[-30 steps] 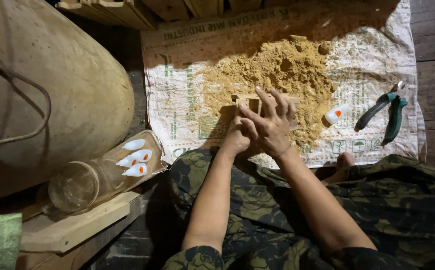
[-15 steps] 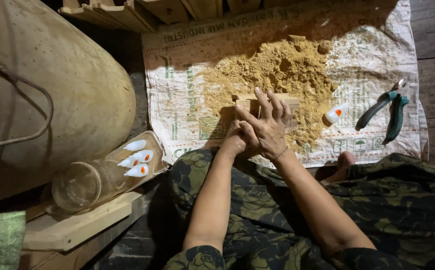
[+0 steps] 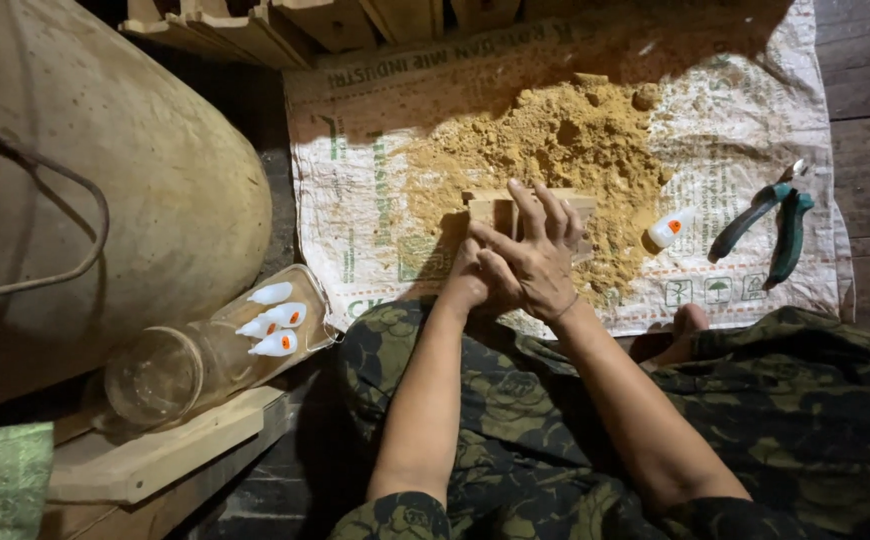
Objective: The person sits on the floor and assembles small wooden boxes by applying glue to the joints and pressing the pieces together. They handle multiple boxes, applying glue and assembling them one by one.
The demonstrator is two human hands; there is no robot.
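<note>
Since the earlier frames the right hand (image 3: 535, 262) has shifted slightly over the pale rectangular wooden block (image 3: 495, 207), its fingers now spread flat across the block's top. Left hand (image 3: 473, 280) lies tucked beneath the right, fingers curled; whether it grips the block cannot be told. The block rests at the near edge of a coarse, crumbly heap of yellow-brown sawdust (image 3: 555, 140), which lies on a woven white plastic sack (image 3: 355, 200) spread flat on dark floorboards. Right of the heap, apart from the hands, lie a small white squeeze bottle with orange cap (image 3: 672, 228) and green-handled pliers (image 3: 770, 222); bare sack separates them. At left, a clear glass jar (image 3: 190, 365) on its side holds similar bottles, beside a large rounded tan sack (image 3: 105, 180).
</note>
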